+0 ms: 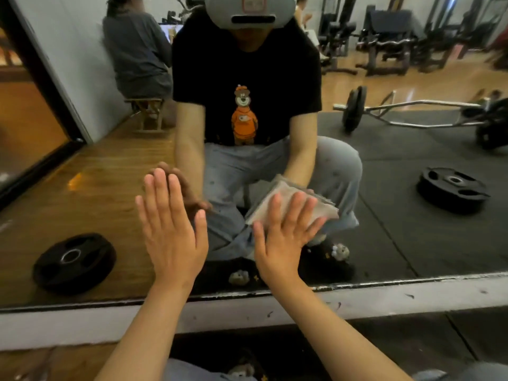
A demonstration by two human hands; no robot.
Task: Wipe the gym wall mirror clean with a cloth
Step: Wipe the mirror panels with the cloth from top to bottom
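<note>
Low against the mirror (pixel 384 166), near its bottom edge, my right hand (pixel 283 237) presses a folded grey cloth (pixel 294 200) flat to the glass, fingers spread wide and palm on the fabric rather than clenched round it. That cloth is a rough square whose diagonal runs from lower left up to the right, its far corner poking out past my fingertips. Most of its lower half is hidden under my palm. Beside it, my left hand (pixel 171 229) lies flat and empty on the glass, fingers together and pointing up, meeting its own reflection. Just under both wrists runs the pale ledge (pixel 412 298) that ends the mirror, so little glass lies below. Wide glass stretches right, left and upward. Reflected weight plates (pixel 74 264) and a barbell (pixel 412 111) look blurred.
</note>
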